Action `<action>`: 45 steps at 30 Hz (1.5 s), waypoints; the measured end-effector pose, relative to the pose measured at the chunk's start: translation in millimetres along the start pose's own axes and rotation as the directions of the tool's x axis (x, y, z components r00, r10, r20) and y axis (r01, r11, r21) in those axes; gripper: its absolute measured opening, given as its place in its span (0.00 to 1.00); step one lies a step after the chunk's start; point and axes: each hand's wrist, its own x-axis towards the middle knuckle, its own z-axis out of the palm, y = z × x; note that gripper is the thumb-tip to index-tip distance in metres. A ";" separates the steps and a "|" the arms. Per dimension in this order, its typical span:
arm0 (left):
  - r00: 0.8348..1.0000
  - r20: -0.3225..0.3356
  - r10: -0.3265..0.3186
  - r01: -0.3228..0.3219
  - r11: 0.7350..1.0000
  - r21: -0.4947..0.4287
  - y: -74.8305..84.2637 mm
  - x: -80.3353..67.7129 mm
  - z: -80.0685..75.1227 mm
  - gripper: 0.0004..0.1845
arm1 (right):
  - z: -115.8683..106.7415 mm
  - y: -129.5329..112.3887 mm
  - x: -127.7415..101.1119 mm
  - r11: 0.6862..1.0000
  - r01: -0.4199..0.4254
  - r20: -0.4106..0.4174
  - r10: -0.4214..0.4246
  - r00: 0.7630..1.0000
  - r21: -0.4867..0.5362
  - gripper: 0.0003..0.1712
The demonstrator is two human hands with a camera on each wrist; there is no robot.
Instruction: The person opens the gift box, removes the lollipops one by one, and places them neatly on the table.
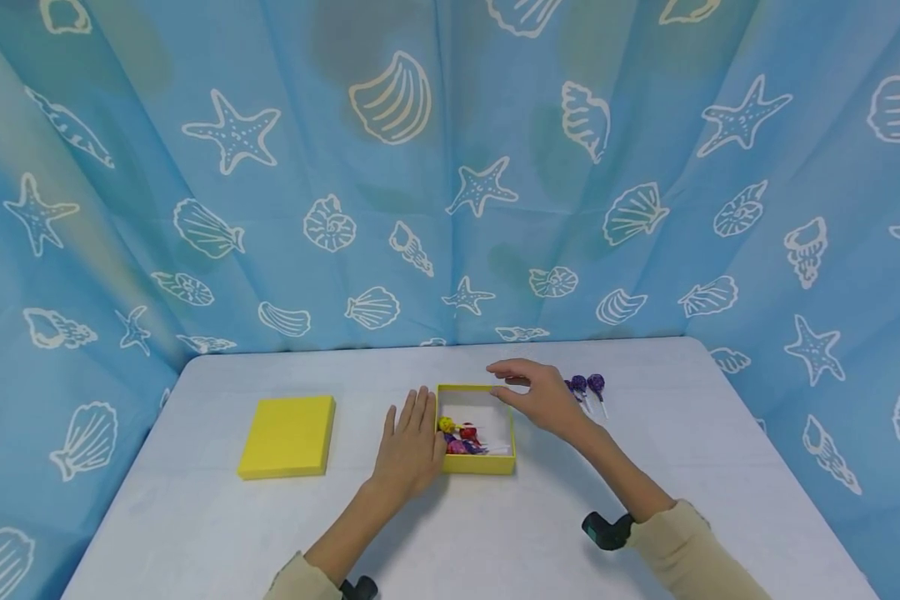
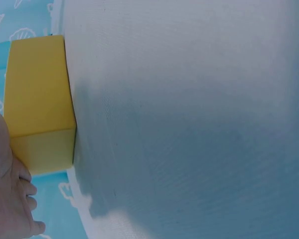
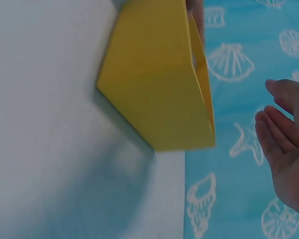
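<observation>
An open yellow box with a white inside stands mid-table. Several wrapped lollipops, yellow, red, pink and purple, lie in its near part with their white sticks pointing right. My left hand rests along the box's left side, fingers straight and pointing away from me. Over the far right corner of the box is my right hand, fingers softly bent and thumb apart from them. Nothing shows between the fingers of that hand in the right wrist view, where the box's outer walls stand beside it.
To the left lies a square yellow lid, flat on the white table. Several purple lollipops lie behind the right hand, toward the table's far edge. A blue curtain with white shells and starfish hangs behind the table.
</observation>
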 end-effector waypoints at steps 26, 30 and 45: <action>1.000 0.004 0.003 -0.003 1.000 0.014 0.1 0.9 -1.6 0.34 | 48.3 -9.9 17.9 0.993 0.032 0.398 0.015 0.917 -0.112 0.17; 1.000 0.005 0.005 -0.005 1.000 0.009 0.1 0.6 -1.0 0.34 | 52.5 -10.7 24.9 0.993 0.021 0.422 0.030 0.906 -0.117 0.16; 1.000 0.001 0.009 -0.009 1.000 -0.009 -0.5 0.3 0.6 0.34 | 66.5 -2.7 32.1 0.989 -0.009 0.482 0.079 0.873 -0.146 0.16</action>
